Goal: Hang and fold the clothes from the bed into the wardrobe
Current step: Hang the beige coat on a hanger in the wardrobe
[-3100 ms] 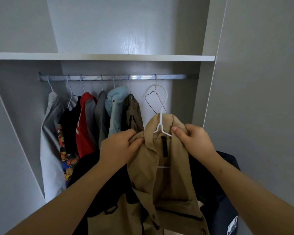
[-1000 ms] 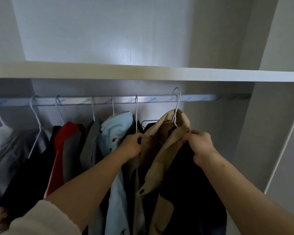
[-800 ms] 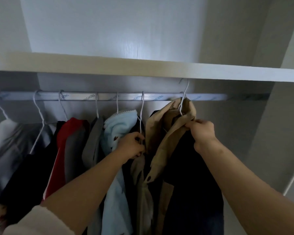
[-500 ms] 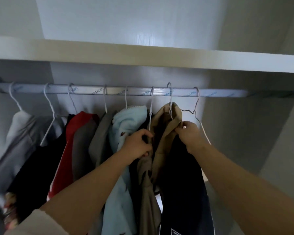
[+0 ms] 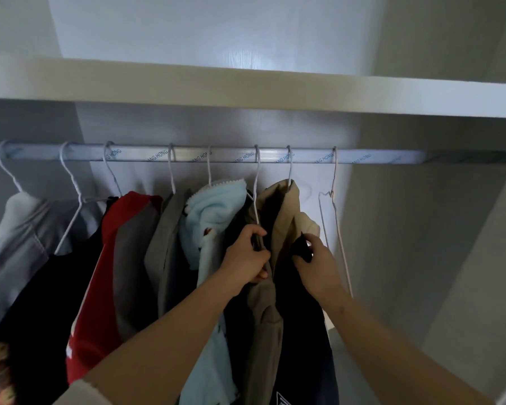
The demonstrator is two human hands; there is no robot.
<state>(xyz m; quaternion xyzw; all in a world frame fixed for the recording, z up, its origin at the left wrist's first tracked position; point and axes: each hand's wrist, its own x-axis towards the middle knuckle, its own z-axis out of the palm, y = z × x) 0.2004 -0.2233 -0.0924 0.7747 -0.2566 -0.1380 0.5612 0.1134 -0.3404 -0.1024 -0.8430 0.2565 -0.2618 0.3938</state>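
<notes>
Tan jacket (image 5: 284,211) hangs from the wardrobe rail (image 5: 392,156) toward its right end, just right of a light blue garment (image 5: 214,209). The left hand (image 5: 243,264) has its grip closed on the jacket's left front edge. The right hand (image 5: 319,264) pinches a dark fold on its right side. An empty wire hanger (image 5: 331,193) hangs just beside.
</notes>
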